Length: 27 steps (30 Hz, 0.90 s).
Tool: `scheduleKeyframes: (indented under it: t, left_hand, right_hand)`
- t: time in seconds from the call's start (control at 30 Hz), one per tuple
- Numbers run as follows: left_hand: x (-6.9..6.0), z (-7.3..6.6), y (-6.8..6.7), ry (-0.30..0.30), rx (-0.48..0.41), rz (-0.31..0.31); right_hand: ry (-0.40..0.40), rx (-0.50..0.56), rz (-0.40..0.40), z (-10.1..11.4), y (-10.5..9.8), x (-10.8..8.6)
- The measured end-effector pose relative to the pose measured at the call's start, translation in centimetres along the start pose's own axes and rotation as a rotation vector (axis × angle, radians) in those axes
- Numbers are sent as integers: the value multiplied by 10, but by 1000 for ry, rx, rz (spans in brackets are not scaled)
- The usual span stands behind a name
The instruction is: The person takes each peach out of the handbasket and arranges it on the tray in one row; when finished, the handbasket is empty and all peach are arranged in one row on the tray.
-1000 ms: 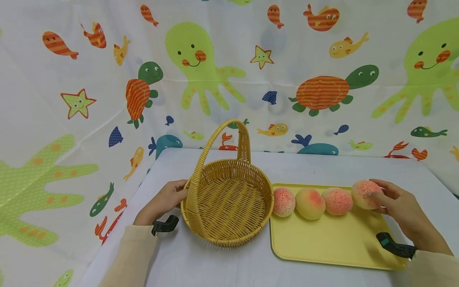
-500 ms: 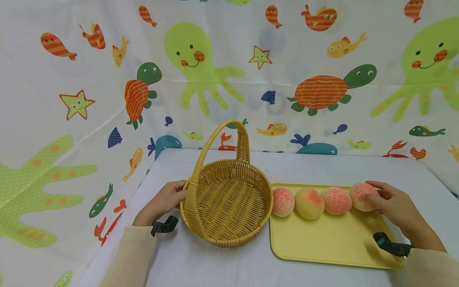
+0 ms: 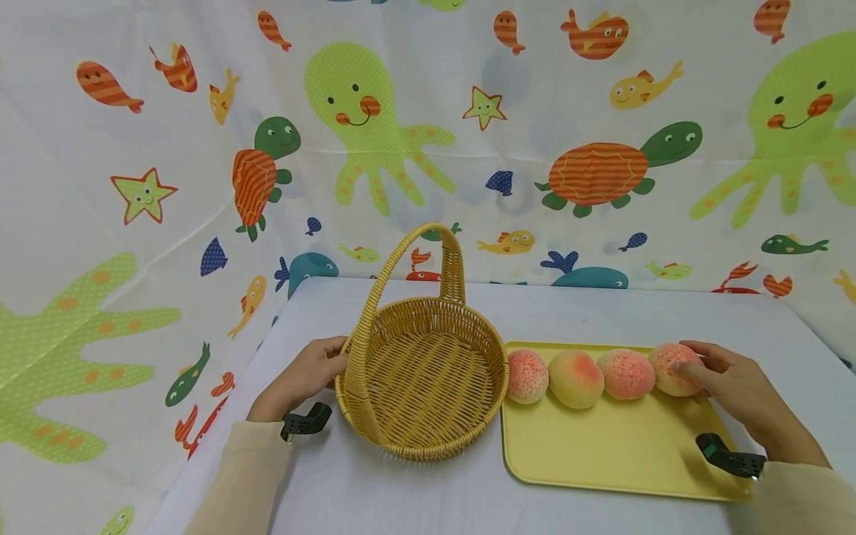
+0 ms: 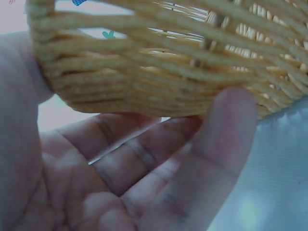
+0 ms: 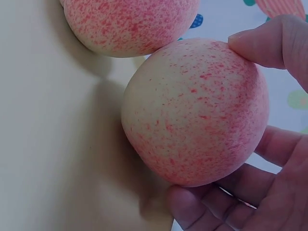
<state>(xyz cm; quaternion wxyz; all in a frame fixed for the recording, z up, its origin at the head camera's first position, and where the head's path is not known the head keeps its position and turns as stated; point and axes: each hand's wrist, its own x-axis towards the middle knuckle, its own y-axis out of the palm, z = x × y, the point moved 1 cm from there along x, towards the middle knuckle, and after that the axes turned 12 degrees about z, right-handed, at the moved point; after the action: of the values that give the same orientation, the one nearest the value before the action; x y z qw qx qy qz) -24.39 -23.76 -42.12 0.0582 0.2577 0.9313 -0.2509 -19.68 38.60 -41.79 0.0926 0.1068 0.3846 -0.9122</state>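
Observation:
A round wicker basket (image 3: 435,379) with a tall arched handle stands left of the tray, its inside bare. My left hand (image 3: 310,375) holds the basket's left side; in the left wrist view the thumb (image 4: 231,130) lies against the woven wall and the fingers reach beneath it. On the yellow tray (image 3: 602,453) sit several peaches in a row along the back edge. My right hand (image 3: 738,386) grips the rightmost peach (image 3: 674,369), pink-speckled, between thumb and fingers. In the right wrist view this peach (image 5: 197,115) appears to touch its neighbour (image 5: 130,24).
A white cloth covers the table (image 3: 401,498). Behind and to the left hangs a curtain (image 3: 428,171) printed with sea animals. The basket's right rim stands against the tray's left edge, close to the leftmost peach (image 3: 527,377).
My right hand has moved slightly left and down with its peach, bringing it up beside the others in the row. The left hand and the basket have stayed in place.

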Motion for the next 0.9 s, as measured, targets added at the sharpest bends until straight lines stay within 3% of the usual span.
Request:
scheduleKeyframes:
  t: [0.53, 0.7, 0.9]
  left_hand:
    - [-1, 0, 1, 9, 1, -1]
    - [-1, -1, 1, 8, 4, -6]
    - [-1, 0, 1, 14, 1, -3]
  right_hand:
    - [43, 11, 44, -1, -3, -2]
    - [23, 47, 69, -1, -1, -3]
    - [5, -20, 51, -3, 0, -2]
